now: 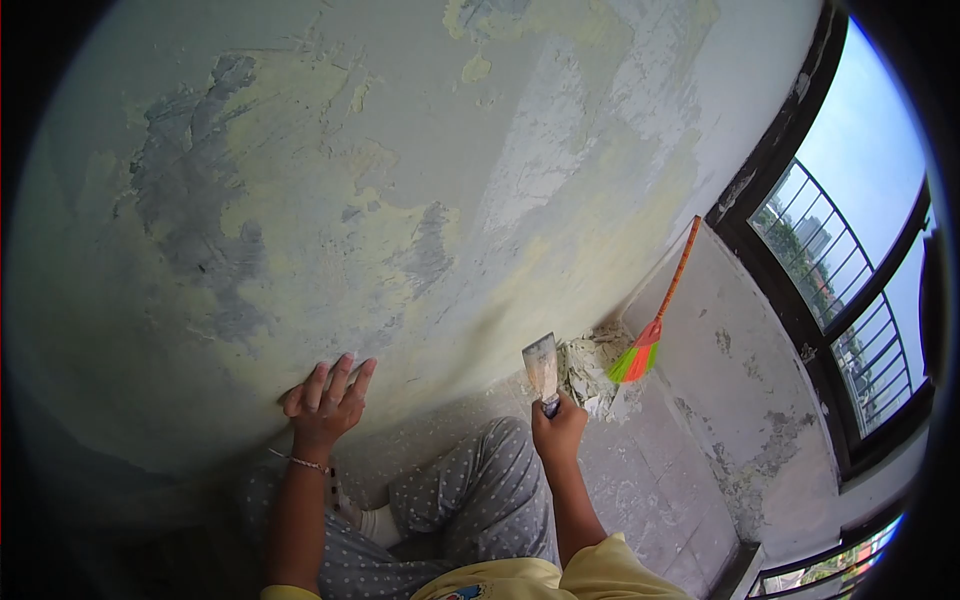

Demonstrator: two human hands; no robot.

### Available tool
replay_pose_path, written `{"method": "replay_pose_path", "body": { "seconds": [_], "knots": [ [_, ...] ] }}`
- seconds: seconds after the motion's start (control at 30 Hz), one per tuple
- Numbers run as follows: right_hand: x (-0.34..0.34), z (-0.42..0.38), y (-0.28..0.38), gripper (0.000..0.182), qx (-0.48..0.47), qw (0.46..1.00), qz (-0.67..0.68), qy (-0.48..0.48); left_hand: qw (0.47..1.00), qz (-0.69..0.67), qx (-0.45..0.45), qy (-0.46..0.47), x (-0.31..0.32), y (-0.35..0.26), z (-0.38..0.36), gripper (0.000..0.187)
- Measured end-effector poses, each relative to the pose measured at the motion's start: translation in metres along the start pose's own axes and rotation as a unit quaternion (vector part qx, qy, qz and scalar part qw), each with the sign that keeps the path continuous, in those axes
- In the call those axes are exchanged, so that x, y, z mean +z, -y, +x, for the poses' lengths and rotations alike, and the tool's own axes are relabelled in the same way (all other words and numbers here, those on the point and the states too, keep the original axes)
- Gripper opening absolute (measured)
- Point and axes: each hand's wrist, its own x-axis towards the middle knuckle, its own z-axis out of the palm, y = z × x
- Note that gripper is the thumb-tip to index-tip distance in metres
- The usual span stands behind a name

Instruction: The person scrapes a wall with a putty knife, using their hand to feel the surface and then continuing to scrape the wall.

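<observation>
My left hand [333, 400] rests with its fingers spread against the lower part of the patchy wall [420, 150]. Around it the paint is worn to yellowish, white and grey areas. My right hand [560, 430] is wrapped round the handle of a putty knife [541, 368], whose broad, stained blade points upward, apart from the wall. Just beyond the blade, a heap of paint and plaster scraps [592, 368] lies on the floor along the wall's foot.
A broom [648, 335] with an orange handle and green-orange bristles leans in the corner by the scraps. To the right are a low, peeling wall [745, 370] and a dark-framed window [830, 330] with railings outside. Dusty tiles [640, 490] cover the floor beside my bent legs [470, 490].
</observation>
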Motion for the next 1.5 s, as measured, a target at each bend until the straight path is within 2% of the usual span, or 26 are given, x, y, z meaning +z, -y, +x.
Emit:
{"method": "replay_pose_path", "body": {
  "seconds": [0.2, 0.23, 0.33, 0.47, 0.5, 0.57, 0.7, 0.9, 0.97, 1.03, 1.17, 1.27, 1.4, 1.5],
  "knots": [
    [-0.039, 0.001, -0.049, 0.017, -0.046, 0.978, -0.204, -0.008, 1.0, 0.003, -0.009, 0.0, 0.0, 0.001, -0.001, 0.04],
    [-0.04, 0.008, -0.05, 0.017, -0.051, 0.978, -0.202, -0.011, 1.0, 0.012, -0.002, 0.001, 0.0, 0.002, -0.001, 0.039],
    [-0.04, 0.04, -0.02, 0.017, -0.121, 0.965, -0.232, -0.02, 1.0, 0.011, -0.01, -0.003, 0.001, 0.001, -0.002, 0.039],
    [-0.014, 0.1, 0.074, 0.016, -0.238, 0.935, -0.251, -0.075, 1.0, 0.013, -0.016, -0.011, 0.001, 0.0, -0.001, 0.037],
    [-0.007, 0.108, 0.093, 0.015, -0.275, 0.933, -0.217, -0.083, 1.0, 0.017, -0.016, -0.013, 0.002, 0.0, -0.002, 0.037],
    [-0.002, 0.113, 0.097, 0.016, -0.286, 0.937, -0.182, -0.082, 1.0, 0.023, -0.014, -0.016, 0.002, 0.001, -0.003, 0.036],
    [-0.015, 0.093, 0.074, 0.017, -0.244, 0.941, -0.218, -0.09, 0.999, 0.025, -0.019, -0.018, 0.003, 0.0, -0.001, 0.035],
    [-0.026, 0.051, -0.025, 0.016, -0.155, 0.943, -0.291, -0.055, 1.0, 0.007, -0.015, -0.009, 0.004, 0.001, -0.004, 0.035],
    [-0.036, 0.036, -0.059, 0.014, -0.088, 0.928, -0.36, -0.045, 1.0, 0.004, -0.019, -0.011, 0.003, 0.001, -0.003, 0.035],
    [-0.048, 0.021, -0.087, 0.014, -0.072, 0.923, -0.376, -0.045, 1.0, 0.001, -0.019, -0.011, 0.002, 0.001, -0.002, 0.035],
    [-0.059, 0.024, -0.092, 0.012, -0.06, 0.92, -0.383, -0.063, 1.0, 0.019, -0.014, -0.019, 0.005, 0.002, -0.004, 0.034],
    [-0.042, 0.053, -0.05, 0.012, -0.117, 0.931, -0.33, -0.103, 1.0, 0.0, -0.018, -0.011, 0.003, 0.001, -0.003, 0.033],
    [0.006, 0.094, 0.054, 0.013, -0.241, 0.932, -0.258, -0.079, 1.0, -0.008, -0.026, -0.012, 0.0, 0.0, -0.002, 0.032],
    [0.014, 0.088, 0.084, 0.014, -0.249, 0.942, -0.208, -0.09, 1.0, 0.004, -0.025, -0.019, 0.001, 0.001, 0.0, 0.033]
  ]
}}
